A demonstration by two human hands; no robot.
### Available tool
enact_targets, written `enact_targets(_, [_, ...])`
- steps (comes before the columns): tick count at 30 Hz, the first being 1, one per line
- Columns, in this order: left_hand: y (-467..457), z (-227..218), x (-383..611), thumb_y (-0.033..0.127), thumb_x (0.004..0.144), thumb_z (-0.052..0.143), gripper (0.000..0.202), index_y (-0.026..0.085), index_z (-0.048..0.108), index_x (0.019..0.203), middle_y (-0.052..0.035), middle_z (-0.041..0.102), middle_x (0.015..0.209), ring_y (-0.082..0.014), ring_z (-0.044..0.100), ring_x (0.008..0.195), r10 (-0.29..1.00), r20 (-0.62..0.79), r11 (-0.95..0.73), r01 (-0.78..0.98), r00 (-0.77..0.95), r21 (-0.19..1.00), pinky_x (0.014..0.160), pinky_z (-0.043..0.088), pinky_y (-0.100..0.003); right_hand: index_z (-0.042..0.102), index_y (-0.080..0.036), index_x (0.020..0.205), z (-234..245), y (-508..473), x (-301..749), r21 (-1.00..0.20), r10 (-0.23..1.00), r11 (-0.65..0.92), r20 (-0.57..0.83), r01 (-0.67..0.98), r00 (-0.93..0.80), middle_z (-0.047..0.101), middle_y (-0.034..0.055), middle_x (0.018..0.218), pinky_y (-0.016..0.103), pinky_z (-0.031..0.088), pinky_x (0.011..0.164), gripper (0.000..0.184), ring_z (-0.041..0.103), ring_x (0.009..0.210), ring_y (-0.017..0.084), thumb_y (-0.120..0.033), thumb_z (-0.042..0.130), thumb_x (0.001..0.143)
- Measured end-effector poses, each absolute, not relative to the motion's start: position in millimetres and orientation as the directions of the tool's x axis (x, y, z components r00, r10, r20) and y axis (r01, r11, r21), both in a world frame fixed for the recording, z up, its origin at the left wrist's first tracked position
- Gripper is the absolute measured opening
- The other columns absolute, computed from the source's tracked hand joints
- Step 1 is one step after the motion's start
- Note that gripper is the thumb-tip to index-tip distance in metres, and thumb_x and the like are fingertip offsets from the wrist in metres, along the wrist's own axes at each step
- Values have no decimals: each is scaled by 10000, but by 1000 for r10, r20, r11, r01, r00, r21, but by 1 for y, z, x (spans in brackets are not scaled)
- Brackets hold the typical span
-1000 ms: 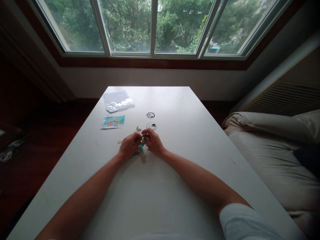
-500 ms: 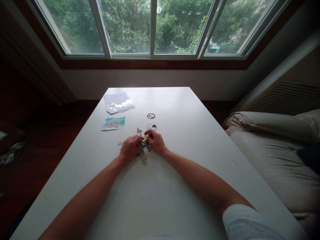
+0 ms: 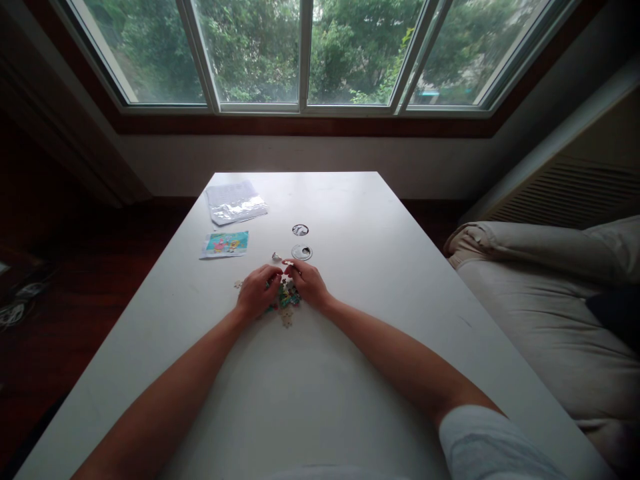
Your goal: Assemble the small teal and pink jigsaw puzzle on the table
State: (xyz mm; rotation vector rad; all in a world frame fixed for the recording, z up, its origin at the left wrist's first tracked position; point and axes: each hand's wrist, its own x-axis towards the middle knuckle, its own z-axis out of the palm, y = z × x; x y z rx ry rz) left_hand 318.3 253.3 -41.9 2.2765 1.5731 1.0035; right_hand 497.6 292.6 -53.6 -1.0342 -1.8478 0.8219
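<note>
Mostly, the room for moving lies to the sides and the near end: the table (image 3: 320, 387) runs on well past the right hand (image 3: 307, 283) to its right edge, beside the couch (image 3: 540, 287), and a wide stretch of white separates the left hand (image 3: 259, 291) from the left edge. Between the hands it is tight, their fingertips nearly meeting above the pile (image 3: 289, 294) of small coloured bits, which sits on the table with a few pale bits (image 3: 287, 317) at its near side. The right thumb and forefinger are pinched on a small pale piece (image 3: 289, 263); the left fingers curl inward, and whether they grip anything cannot be told. Just beyond the fingertips sits a scrap (image 3: 277, 257), with two discs (image 3: 302, 252) one behind the other farther off. The card (image 3: 225, 245) and the bag (image 3: 237, 202) lie towards the left edge, the bag nearer the far corner. Both hands cover the flanks of the pile, the left also hiding part of a pale bit (image 3: 238, 285) beside it. The shapes of single bits and the markings on the discs are too small to read. The bottom of the frame cuts off the left forearm, the right sleeve (image 3: 493, 440) and the table's near edge.
</note>
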Motion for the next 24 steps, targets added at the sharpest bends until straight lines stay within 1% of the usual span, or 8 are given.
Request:
enact_targets(2, [253,-42,318,266,978,511,161,240,629,1084,-21,690,981,-166,652,842,883,436,-404,751,171,523,774,484,-281,679,-230,1198,-54,293,498,-822,883,448,344,352,-321,720,0,890,255,474,806,327,649,823,146,-200,448,969])
enact_targets(4, [252,-42,317,273,966,538,168,238,610,1115,-15,677,962,-155,644,798,878,455,-399,750,147,527,763,487,-277,673,-234,1218,-55,292,498,-793,874,464,336,394,-352,718,-4,873,256,468,803,345,646,819,148,-164,452,962])
enact_targets(7, [252,-43,317,305,951,590,204,239,600,1144,-9,658,945,-146,630,771,869,474,-407,751,142,520,749,484,-271,689,-227,1179,-56,292,498,-687,846,525,353,503,-400,725,27,966,279,451,858,301,633,911,175,-158,498,956])
enact_targets(9, [252,-43,317,316,957,594,173,244,623,1112,-10,652,940,-145,627,776,864,478,-417,754,157,508,738,478,-266,699,-215,1131,-56,291,498,-596,821,568,362,568,-442,714,55,1031,295,437,890,246,608,974,194,-186,518,967])
enact_targets(13, [252,-44,317,308,993,539,139,239,660,1000,-24,653,933,-147,621,792,860,478,-428,763,179,485,734,463,-267,700,-204,1037,-55,289,497,-489,791,611,348,622,-504,676,61,973,292,422,873,204,565,968,197,-225,501,996])
enact_targets(17, [252,-42,317,307,1009,505,169,236,657,987,-28,652,925,-155,606,802,862,466,-433,765,198,476,743,447,-276,688,-209,1035,-56,288,496,-468,788,615,338,635,-515,648,55,957,292,406,870,210,535,958,192,-246,482,1015])
enact_targets(21, [251,-41,317,306,1013,482,183,243,653,1000,-28,651,928,-165,604,833,870,444,-437,754,215,490,764,444,-278,677,-195,985,-60,291,495,-449,786,617,320,646,-529,636,61,952,303,393,862,175,519,941,197,-218,503,991])
enact_targets(24, [251,-40,317,312,1009,479,190,244,656,996,-29,654,937,-164,610,846,877,431,-435,735,213,520,780,455,-274,676,-197,945,-62,295,494,-483,787,612,292,627,-543,638,52,928,307,383,850,165,523,918,193,-204,514,977])
